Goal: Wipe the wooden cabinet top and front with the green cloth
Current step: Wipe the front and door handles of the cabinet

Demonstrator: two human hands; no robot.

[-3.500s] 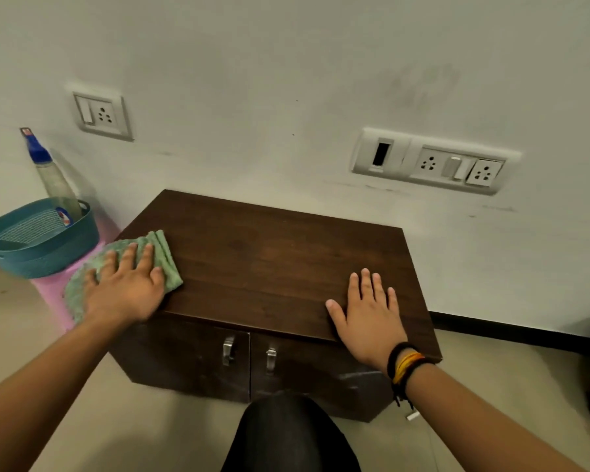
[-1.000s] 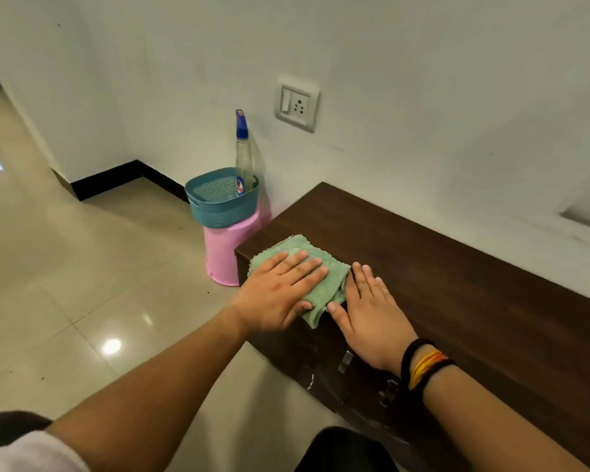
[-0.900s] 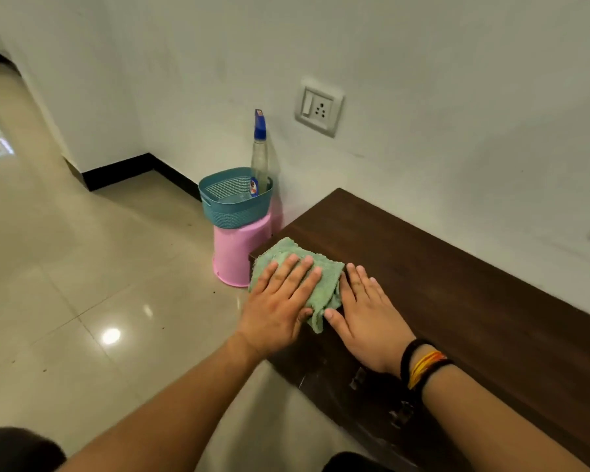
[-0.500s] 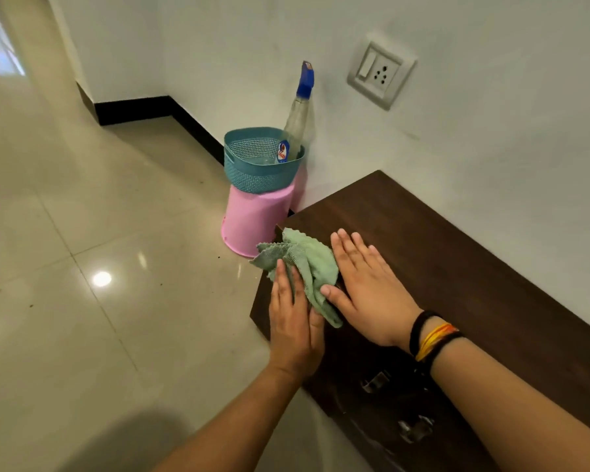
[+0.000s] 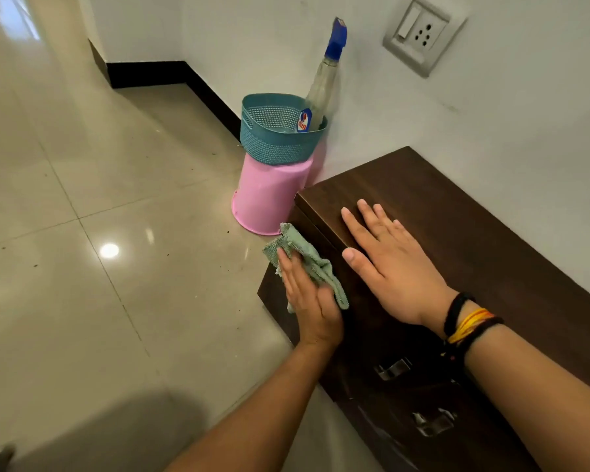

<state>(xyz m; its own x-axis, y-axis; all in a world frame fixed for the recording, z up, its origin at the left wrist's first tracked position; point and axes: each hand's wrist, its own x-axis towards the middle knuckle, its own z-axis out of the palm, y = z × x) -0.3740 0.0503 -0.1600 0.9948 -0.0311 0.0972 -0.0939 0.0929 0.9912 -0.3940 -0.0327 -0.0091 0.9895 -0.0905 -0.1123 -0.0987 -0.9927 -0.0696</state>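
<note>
Your left hand [image 5: 309, 301] presses the green cloth [image 5: 305, 264] flat against the front face of the wooden cabinet [image 5: 457, 212], just under the top edge near the left corner; the fingers lie extended over the cloth, not curled round it. Your right hand [image 5: 389, 264] rests palm-down on the cabinet top, fingers spread, holding nothing (it reads as a brace).

Step in hand, as judged: wiping the front. Keep the palm flat so the cloth stays pinned to the vertical face; part of it hangs loose at the upper end and could fold under. Work in overlapping passes down toward the metal handles [image 5: 392, 367], and go round them rather than over.

Surface: dark wood-grain panel, smooth, faintly smeared on the front near the handles. Room: glossy pale floor tiles [image 5: 82, 233] with small specks; white wall; a teal basket [image 5: 280, 131] holding a spray bottle [image 5: 322, 90] sits on an upturned pink bucket [image 5: 269, 199] just beside the cabinet's left end.
</note>
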